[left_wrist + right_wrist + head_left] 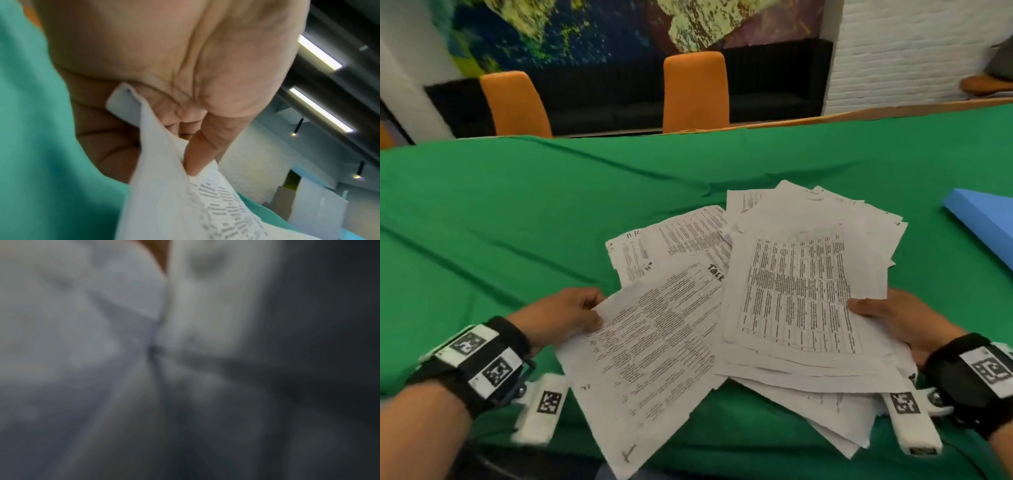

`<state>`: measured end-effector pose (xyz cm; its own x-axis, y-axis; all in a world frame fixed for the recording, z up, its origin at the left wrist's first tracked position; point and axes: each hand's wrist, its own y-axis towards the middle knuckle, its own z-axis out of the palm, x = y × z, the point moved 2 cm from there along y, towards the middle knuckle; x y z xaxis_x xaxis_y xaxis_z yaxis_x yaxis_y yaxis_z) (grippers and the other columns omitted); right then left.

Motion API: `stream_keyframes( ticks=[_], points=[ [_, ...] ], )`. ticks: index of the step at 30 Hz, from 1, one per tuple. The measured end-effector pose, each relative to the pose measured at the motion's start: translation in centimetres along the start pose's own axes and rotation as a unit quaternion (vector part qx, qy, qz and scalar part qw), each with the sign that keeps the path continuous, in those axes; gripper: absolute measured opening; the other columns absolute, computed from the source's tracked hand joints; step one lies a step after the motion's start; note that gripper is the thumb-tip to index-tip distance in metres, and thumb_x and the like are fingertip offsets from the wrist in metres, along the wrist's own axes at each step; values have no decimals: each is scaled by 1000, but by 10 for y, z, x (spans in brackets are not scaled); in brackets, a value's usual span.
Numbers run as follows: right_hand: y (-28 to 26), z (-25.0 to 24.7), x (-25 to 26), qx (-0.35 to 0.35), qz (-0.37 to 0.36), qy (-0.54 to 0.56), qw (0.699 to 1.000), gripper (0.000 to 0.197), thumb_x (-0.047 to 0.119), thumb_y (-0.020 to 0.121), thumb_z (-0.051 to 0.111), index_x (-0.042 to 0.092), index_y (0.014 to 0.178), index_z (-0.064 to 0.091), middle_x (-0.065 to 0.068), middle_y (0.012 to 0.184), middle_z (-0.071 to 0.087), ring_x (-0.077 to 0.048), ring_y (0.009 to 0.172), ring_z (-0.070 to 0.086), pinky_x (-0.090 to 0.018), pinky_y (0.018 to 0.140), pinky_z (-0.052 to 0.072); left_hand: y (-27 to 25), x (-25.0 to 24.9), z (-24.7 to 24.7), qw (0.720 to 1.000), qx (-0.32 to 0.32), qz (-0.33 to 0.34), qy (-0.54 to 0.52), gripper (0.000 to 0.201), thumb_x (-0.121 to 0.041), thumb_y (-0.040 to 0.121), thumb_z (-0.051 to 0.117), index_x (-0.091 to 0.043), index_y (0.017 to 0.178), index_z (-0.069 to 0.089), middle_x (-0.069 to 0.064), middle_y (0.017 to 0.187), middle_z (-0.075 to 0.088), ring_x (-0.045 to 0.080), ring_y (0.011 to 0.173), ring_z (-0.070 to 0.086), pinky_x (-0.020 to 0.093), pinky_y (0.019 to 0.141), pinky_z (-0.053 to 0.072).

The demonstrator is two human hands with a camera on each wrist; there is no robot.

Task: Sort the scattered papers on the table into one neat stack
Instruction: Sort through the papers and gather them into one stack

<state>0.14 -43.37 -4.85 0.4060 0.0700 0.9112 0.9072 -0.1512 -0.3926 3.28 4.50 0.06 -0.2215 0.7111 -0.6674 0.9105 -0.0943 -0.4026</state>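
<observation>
Several printed white sheets lie fanned out on the green tablecloth [517,212]. My left hand [571,313] pinches the left edge of a text sheet [654,342] that hangs over the table's near edge. The left wrist view shows the thumb [203,151] pressed on that sheet [164,186], with the fingers underneath. My right hand [893,318] grips the right side of a loose pile of papers [801,291], thumb on top; a table-printed page lies uppermost. More sheets [674,240] lie behind, partly under the pile. The right wrist view is a blur of grey paper [102,337].
A blue folder or board [986,222] lies at the table's right edge. Two orange chairs [695,92] stand beyond the far edge, against a black bench and a painted wall. Bare green cloth stretches to the left and far side.
</observation>
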Motion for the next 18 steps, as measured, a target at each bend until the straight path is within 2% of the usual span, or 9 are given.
stream_keyframes(
  ticks=[2,4,5,6,8,10,13,16,18],
  points=[
    [-2,1,0,17,-7,2,1000,32,15,86,75,7,116,66,-8,90,82,-33,81,79,-53,92,56,-2,8,-38,998,-39,-6,47,12,1,91,64,-9,98,63,10,94,77,25,78,74,40,74,58],
    [-1,0,-3,32,5,6,999,83,38,48,99,11,119,66,-14,103,80,-42,94,76,-60,99,52,-7,6,-69,996,-64,-8,55,15,4,90,65,-6,100,61,15,97,76,26,76,73,39,72,58],
    [5,-5,-10,35,14,17,999,101,47,30,102,12,119,67,-17,108,78,-46,98,74,-63,100,50,-10,2,-81,995,-76,-8,57,15,4,90,65,-5,100,60,17,98,76,27,77,73,39,72,59],
    [14,-9,-19,44,22,28,998,109,51,23,101,13,119,68,-20,112,77,-48,101,73,-66,101,48,-12,-3,-91,995,-87,-2,56,15,5,91,65,-5,100,60,17,100,76,28,79,74,40,73,60],
    [25,-14,-28,49,26,26,998,102,48,29,102,13,120,69,-20,116,75,-49,103,72,-69,101,47,-15,-16,-108,994,-94,17,54,15,8,91,62,-5,100,60,19,102,75,32,84,73,45,78,61],
    [13,-6,-18,34,19,27,999,79,35,50,95,11,120,68,-21,114,76,-49,102,72,-69,102,46,-16,-36,-118,994,-83,42,64,19,12,91,59,-2,103,63,22,105,74,36,89,72,50,85,59],
    [-3,8,0,35,15,21,999,35,14,85,71,6,119,66,-21,107,78,-48,98,73,-66,101,48,-16,-65,-123,992,-60,62,88,23,14,90,57,-1,105,65,21,106,74,39,95,72,52,89,58],
    [-5,8,0,14,9,19,1000,22,9,96,62,6,116,67,-20,104,79,-45,93,75,-60,97,53,-12,-88,-127,996,-34,72,47,23,15,91,54,-1,105,63,22,104,74,34,85,74,45,75,62],
    [-5,7,0,-3,-4,6,1000,22,8,96,62,4,117,67,-16,101,80,-39,89,77,-50,84,60,-12,-99,-132,992,-43,94,-69,25,16,88,51,0,105,60,27,104,71,31,77,73,39,64,63]
  ],
)
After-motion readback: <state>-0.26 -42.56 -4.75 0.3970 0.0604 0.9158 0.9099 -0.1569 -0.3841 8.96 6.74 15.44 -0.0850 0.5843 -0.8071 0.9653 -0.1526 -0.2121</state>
